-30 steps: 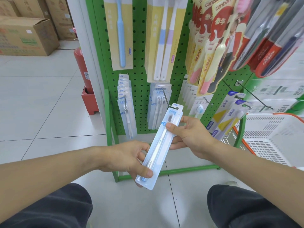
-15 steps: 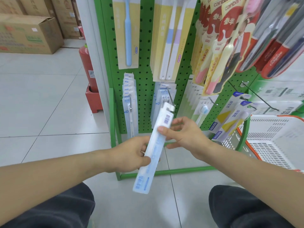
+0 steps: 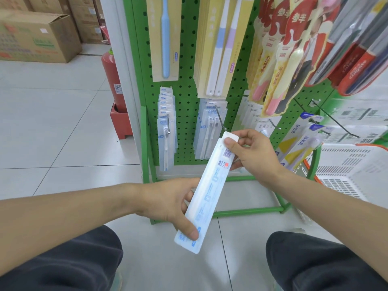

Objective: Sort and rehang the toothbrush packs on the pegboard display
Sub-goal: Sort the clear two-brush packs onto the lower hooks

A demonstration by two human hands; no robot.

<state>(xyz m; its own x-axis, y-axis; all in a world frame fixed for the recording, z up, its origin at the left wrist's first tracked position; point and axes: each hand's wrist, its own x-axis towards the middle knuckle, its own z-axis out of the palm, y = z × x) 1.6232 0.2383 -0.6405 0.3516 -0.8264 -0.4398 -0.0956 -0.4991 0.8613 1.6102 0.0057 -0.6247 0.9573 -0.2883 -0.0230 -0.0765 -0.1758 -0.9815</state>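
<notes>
**Both hands on one toothbrush pack in front of the pegboard**

A long white-and-blue toothbrush pack (image 3: 206, 193) is held slantwise, printed back toward the camera, just in front of the green pegboard (image 3: 189, 66). The left hand (image 3: 168, 203) grips its lower half — thumb pressed on the bottom end, fingers curled behind. The right hand (image 3: 255, 153) pinches the top end, thumb on the hang tab. Behind it, similar clear packs (image 3: 167, 127) hang on the lower hooks. A white basket (image 3: 354, 164) stands to the right on the tiled floor (image 3: 52, 127).
</notes>
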